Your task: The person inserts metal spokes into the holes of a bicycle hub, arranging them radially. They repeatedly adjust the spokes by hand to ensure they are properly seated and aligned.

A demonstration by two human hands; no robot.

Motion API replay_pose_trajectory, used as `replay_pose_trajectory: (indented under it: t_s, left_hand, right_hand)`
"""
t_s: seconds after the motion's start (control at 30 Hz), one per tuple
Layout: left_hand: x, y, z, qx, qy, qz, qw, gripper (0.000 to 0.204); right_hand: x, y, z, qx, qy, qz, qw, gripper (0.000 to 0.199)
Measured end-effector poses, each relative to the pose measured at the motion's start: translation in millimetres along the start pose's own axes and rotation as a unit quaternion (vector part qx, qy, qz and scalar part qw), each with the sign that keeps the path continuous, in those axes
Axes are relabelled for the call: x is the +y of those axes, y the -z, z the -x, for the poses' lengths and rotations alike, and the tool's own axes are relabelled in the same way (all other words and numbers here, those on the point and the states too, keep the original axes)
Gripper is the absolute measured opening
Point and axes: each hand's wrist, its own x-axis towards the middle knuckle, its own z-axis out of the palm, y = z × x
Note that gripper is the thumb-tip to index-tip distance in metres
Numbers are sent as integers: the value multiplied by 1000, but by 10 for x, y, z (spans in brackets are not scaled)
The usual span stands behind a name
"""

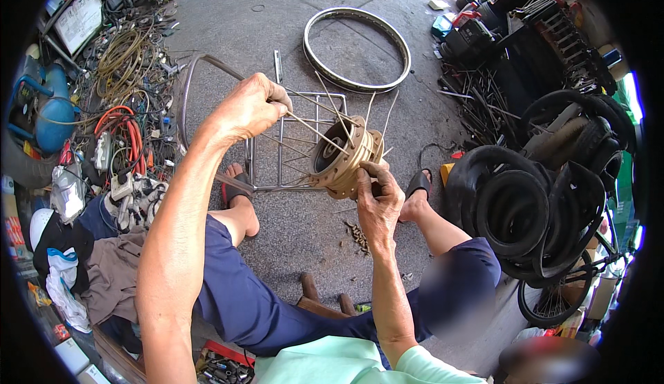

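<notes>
A brown, dusty wheel hub [361,150] is held up in front of me, tilted, with several thin spokes fanning out from its flanges. My right hand [379,200] grips the hub's near right side, thumb and fingers closed on its edge. Out to the left, my left hand [250,109] is pinched shut on a spoke [315,131] that runs to the hub. The exact hole this spoke sits in cannot be made out. Past the hub, a bare metal wheel rim [306,48] lies on the ground.
Beneath my hands is a metal tube rack [280,166], with a curved metal hoop [185,93] beside it. Small brass-coloured pieces [356,237] are scattered between my feet. Black tyres [512,211] pile up at right; tangled cables [124,66] and a blue tank [55,117] crowd the left.
</notes>
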Motion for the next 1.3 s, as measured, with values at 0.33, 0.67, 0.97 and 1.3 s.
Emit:
replay_pose_trajectory:
  t_s: [0.33, 0.67, 0.97, 1.3]
  left_hand:
    - [-68, 11, 32, -16, 8, 3, 1000, 21]
    - [-94, -32, 13, -25, 37, 49, 998, 20]
    - [-57, -53, -4, -77, -23, 45, 996, 23]
    - [-28, -441, -160, -60, -8, -5, 998, 23]
  right_hand:
    - [-67, -26, -11, -7, 56, 49, 997, 18]
    - [-58, -14, -13, -21, 66, 69, 995, 19]
    - [-70, -24, -40, -23, 82, 85, 993, 17]
    - [-234, 68, -44, -45, 63, 219, 973, 14]
